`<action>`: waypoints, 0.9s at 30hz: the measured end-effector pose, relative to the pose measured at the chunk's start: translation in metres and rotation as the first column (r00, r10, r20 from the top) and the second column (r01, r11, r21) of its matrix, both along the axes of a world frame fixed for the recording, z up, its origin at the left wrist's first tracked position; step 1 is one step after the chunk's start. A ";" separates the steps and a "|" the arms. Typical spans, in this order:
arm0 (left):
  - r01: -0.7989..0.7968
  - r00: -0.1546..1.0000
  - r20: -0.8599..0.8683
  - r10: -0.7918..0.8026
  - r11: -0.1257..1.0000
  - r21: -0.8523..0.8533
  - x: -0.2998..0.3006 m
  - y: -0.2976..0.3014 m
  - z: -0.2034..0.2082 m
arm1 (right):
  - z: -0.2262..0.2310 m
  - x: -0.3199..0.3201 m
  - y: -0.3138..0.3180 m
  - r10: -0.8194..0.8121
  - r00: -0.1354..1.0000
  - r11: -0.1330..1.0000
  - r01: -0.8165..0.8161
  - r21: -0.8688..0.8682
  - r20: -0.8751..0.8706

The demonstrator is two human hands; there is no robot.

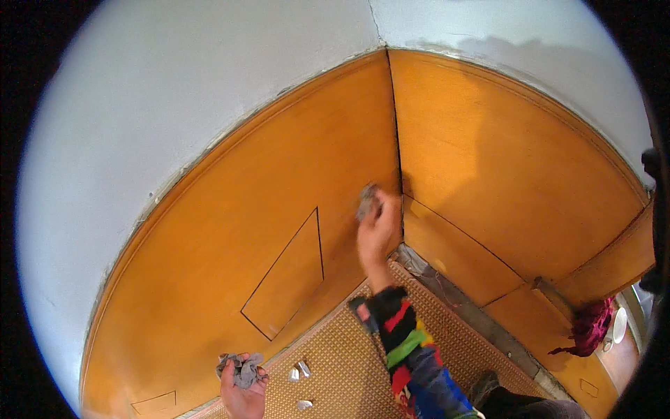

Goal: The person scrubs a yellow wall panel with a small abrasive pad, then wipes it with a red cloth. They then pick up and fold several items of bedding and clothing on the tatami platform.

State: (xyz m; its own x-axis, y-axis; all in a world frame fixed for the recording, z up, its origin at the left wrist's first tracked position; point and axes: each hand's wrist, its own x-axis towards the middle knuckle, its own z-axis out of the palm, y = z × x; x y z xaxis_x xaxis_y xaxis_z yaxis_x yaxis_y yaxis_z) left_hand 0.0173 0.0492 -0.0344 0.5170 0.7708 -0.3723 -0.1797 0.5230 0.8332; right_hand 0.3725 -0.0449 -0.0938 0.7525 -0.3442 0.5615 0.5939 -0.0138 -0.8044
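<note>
My right hand (377, 227), at the end of a multicoloured sleeve, is closed on a wadded grey cloth (366, 201). It is at the orange wooden panel (300, 174), just left of the dark corner seam, and looks slightly blurred. Lower down, in front of the same panel, my left hand (244, 401) is closed on another crumpled grey cloth (246, 373). Black lines outline a four-sided section (289, 279) of the panel between the two hands.
A woven tan mat (335, 349) covers the floor, with several small silvery pieces (295, 374) on it. At the right, a dark red cloth (590, 327) hangs beside a white round container (619, 325). White wall (174, 91) rises above the panels.
</note>
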 end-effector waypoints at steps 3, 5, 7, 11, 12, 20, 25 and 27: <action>0.023 0.999 -0.049 -0.023 1.000 -0.008 0.002 0.000 -0.003 | -0.012 0.049 -0.018 -0.196 0.977 0.969 0.205 -0.136 0.081; 0.051 0.996 -0.073 -0.052 0.999 -0.019 0.004 -0.001 -0.003 | -0.021 0.061 -0.024 -0.195 0.979 0.969 0.201 -0.146 0.053; 0.063 0.996 -0.055 -0.065 0.997 -0.037 0.005 -0.002 -0.003 | -0.029 0.057 -0.024 -0.153 0.986 0.976 0.142 -0.163 -0.062; 0.090 0.995 -0.042 -0.090 0.996 -0.004 -0.002 -0.005 0.000 | -0.033 0.043 -0.020 -0.191 0.982 0.969 0.188 -0.161 0.001; 0.097 0.995 -0.040 -0.096 0.995 0.025 -0.005 -0.004 0.001 | -0.033 0.042 -0.019 -0.209 0.978 0.964 0.209 -0.166 0.019; 0.066 0.998 0.002 -0.066 0.997 0.027 -0.022 -0.003 0.017 | -0.049 0.044 -0.030 -0.318 0.947 0.851 0.307 -0.425 0.047; 0.086 0.996 0.025 -0.088 0.995 0.058 -0.023 -0.012 0.025 | -0.069 -0.024 -0.008 -0.053 0.996 0.962 0.031 -0.270 -0.075; 0.108 0.994 0.009 -0.109 0.993 0.053 -0.024 -0.009 0.023 | -0.077 -0.068 0.018 0.182 0.944 0.964 -0.226 -0.138 -0.276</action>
